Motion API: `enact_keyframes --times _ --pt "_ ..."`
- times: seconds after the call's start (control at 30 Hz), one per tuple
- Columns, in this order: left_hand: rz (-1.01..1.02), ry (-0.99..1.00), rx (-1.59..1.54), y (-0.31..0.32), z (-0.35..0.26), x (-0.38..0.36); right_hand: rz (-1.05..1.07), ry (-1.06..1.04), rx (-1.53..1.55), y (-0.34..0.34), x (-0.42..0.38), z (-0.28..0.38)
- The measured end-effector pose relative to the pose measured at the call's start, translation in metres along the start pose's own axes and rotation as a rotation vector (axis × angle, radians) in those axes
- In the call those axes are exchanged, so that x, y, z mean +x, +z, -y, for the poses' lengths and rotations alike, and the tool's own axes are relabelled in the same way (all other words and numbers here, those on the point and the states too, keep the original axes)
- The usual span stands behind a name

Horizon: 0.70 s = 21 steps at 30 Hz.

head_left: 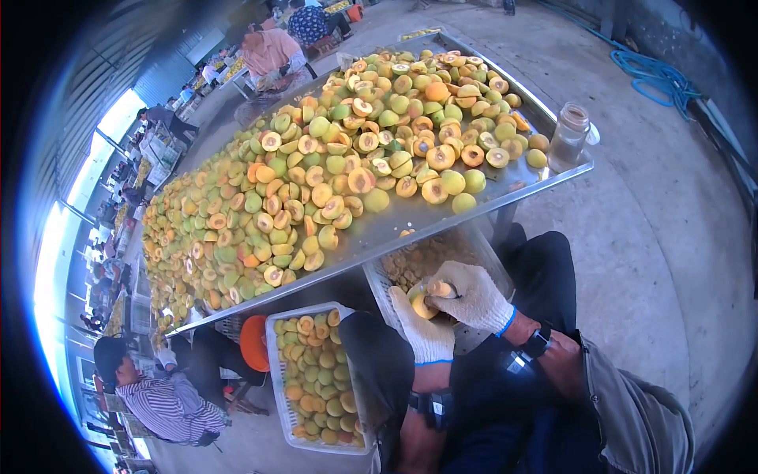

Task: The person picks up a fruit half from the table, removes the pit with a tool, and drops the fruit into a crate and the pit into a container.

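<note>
My left hand (pixel 425 325), in a white knit glove, has its fingers wrapped round a yellow apricot half (pixel 424 306). Against that fruit, the gloved right hand (pixel 475 296) is closed, its thumb and fingers pinched together. Something short and tan (pixel 442 290) shows at the right fingertips, too covered to make out. Both hands are over a white crate (pixel 382 288) holding brown pits (pixel 426 257), between my knees. Above them, the metal table (pixel 371 245) carries a large heap of apricots (pixel 347 150), many halved with brown pits or hollows showing.
A white basket of apricot halves (pixel 317 375) stands left of my knee, beside an orange bucket (pixel 254 343). A clear jar (pixel 570 136) stands at the table's right corner. A person in a striped shirt (pixel 170 403) sits at left; a blue hose (pixel 651 75) lies coiled far right.
</note>
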<state>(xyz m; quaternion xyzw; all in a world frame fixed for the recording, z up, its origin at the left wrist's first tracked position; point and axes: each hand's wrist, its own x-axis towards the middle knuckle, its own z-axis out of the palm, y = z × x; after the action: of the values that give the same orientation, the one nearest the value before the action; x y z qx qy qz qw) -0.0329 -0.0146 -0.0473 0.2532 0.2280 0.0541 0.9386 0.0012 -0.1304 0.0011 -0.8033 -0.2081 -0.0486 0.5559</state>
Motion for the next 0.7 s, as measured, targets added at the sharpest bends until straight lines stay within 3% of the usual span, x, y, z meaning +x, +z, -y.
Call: enact_keyframes --times 0.13,0.2,0.27,0.33,0.47,0.53,0.7 --pt "-0.038 -0.026 -0.097 -0.001 0.004 0.001 0.025 -0.081 -0.042 0.0 0.0 -0.006" --pt "-0.06 -0.047 -0.106 -0.01 0.007 0.004 0.072 -0.191 -0.254 0.001 -0.004 -0.005" --pt "-0.078 -0.065 -0.119 -0.015 0.012 0.011 0.098 -0.169 -0.292 0.002 -0.011 -0.003" --pt "-0.137 0.161 0.027 -0.017 0.013 0.016 0.129 -0.151 -0.324 0.004 -0.019 -0.005" --pt "-0.044 0.136 0.069 -0.012 -0.011 0.01 0.157 0.047 -0.245 -0.01 -0.03 -0.012" --pt "-0.032 0.127 0.011 0.007 -0.02 0.0 0.232 0.324 -0.229 -0.016 -0.028 -0.017" --pt "0.067 0.048 -0.062 -0.006 -0.021 0.003 0.38 0.415 -0.099 -0.029 -0.025 0.025"
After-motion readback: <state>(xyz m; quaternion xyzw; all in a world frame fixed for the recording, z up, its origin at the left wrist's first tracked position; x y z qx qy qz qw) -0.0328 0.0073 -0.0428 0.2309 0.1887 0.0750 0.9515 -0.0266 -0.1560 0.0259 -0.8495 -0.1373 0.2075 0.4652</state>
